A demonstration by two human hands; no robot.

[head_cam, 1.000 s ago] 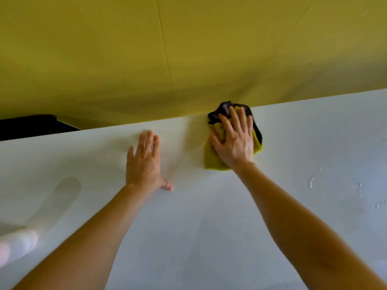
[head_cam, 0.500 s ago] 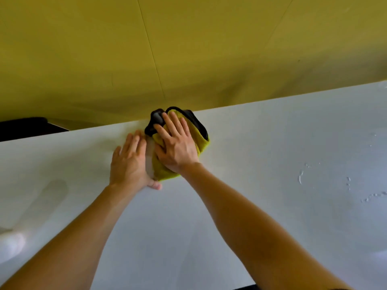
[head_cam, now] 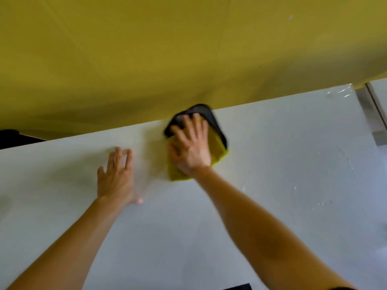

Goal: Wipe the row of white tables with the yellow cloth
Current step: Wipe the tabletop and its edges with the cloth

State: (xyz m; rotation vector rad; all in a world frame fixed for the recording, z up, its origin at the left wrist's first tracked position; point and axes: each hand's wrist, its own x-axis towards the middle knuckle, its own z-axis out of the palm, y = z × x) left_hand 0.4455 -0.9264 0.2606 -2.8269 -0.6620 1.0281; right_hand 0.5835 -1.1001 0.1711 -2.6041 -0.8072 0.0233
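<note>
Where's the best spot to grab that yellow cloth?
Probably the near corner of the yellow cloth, pinched from the person's side. It sticks out flat from under the right hand, while the cloth's far black edge sits close against the yellow panel.

The yellow cloth (head_cam: 218, 146), black along its upper fold, lies bunched and blurred at the far edge of the white table (head_cam: 272, 164). Wet streaks (head_cam: 351, 164) mark the table's right part. Another white table (head_cam: 380, 92) sits across a narrow gap.
</note>
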